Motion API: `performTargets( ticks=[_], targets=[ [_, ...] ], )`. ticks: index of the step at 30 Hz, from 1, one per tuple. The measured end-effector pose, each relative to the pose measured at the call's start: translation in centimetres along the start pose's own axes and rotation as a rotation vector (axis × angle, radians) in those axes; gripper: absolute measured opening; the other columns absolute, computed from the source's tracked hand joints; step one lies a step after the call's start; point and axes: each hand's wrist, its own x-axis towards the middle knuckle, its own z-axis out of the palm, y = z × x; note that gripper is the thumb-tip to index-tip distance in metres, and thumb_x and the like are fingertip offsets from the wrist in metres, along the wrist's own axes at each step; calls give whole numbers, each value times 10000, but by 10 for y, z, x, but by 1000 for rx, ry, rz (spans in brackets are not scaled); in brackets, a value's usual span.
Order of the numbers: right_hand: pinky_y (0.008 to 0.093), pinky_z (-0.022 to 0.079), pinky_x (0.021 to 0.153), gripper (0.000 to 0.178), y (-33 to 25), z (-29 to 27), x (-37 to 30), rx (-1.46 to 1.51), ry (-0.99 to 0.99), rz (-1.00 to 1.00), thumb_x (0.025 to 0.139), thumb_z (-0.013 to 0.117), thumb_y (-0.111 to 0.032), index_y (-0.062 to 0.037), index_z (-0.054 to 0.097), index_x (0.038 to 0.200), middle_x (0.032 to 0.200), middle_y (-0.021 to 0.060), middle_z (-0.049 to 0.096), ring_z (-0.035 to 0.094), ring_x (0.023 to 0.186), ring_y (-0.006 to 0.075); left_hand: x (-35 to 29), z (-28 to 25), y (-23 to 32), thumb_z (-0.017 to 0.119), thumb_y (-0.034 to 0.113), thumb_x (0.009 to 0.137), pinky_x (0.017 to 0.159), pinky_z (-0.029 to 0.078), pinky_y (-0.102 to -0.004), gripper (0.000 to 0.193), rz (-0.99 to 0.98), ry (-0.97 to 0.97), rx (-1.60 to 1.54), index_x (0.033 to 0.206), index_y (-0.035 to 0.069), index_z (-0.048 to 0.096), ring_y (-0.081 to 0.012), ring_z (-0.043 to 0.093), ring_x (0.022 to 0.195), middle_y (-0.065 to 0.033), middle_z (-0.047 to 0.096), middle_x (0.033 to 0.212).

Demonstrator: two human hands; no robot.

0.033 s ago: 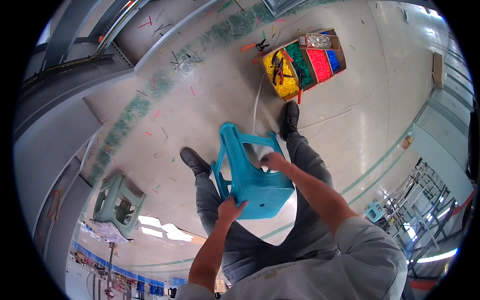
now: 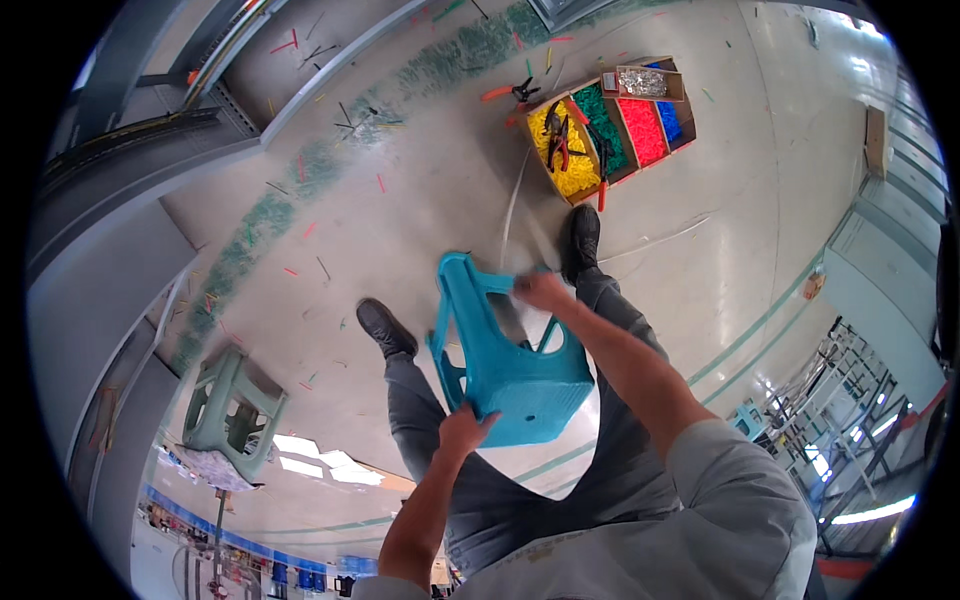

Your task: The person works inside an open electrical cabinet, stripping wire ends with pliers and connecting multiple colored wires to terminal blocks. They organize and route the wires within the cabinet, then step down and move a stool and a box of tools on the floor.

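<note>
A teal plastic stool (image 2: 535, 380) is tipped over between my legs, its seat towards me and its legs pointing away. My left hand (image 2: 466, 432) grips the left edge of the seat, thumb lying on top. Farther out, my right hand (image 2: 542, 291) is closed in a fist-like curl at the stool's far crossbar, next to the leg opening. Its fingertips are turned away and slightly blurred, so what they hold, if anything, is hidden.
Beyond my right shoe stands a divided cardboard box (image 2: 610, 130) of yellow, green, red and blue small parts, with pliers (image 2: 560, 140) on top. A grey-green stool (image 2: 232, 415) is at the left. Metal cabinets (image 2: 120, 260) line the left side. Coloured scraps litter the floor.
My right hand has moved away from me, from the stool's leg opening up to its far crossbar. A whitish thing seen by its fingers earlier no longer shows. The stool has shifted slightly.
</note>
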Motion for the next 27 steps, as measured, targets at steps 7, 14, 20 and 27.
performTargets(
  ticks=[7,14,20,27],
  targets=[
    [507,561,921,522,-17,-113,247,-180,468,238,881,699,-347,-32,646,1294,1159,204,699,676,1110,403,43,54,-20,508,776,929,886,554,-491,818,104,-520,91,986,-2,756,-420,707,1030,-254,744,1002],
    [465,565,984,469,-37,-122,367,-293,567,335,939,622,-318,-30,640,1309,1323,230,672,665,1227,370,71,-12,28,696,498,964,788,585,-427,583,137,-18,-475,1278,8,659,-335,751,935,-195,761,994],
    [474,586,937,373,-37,-97,390,-731,381,255,944,659,-356,-65,747,1160,1218,151,725,705,1141,344,72,-17,21,710,476,963,825,588,-410,585,164,23,-473,1294,-3,652,-321,746,970,-203,748,1085],
    [493,584,906,312,-66,-41,354,-111,538,339,926,646,-309,-59,700,1105,1127,167,741,703,1090,377,70,-23,27,722,448,962,832,589,-411,552,134,-11,-505,1286,7,655,-330,742,1009,-205,745,1108]
  ],
)
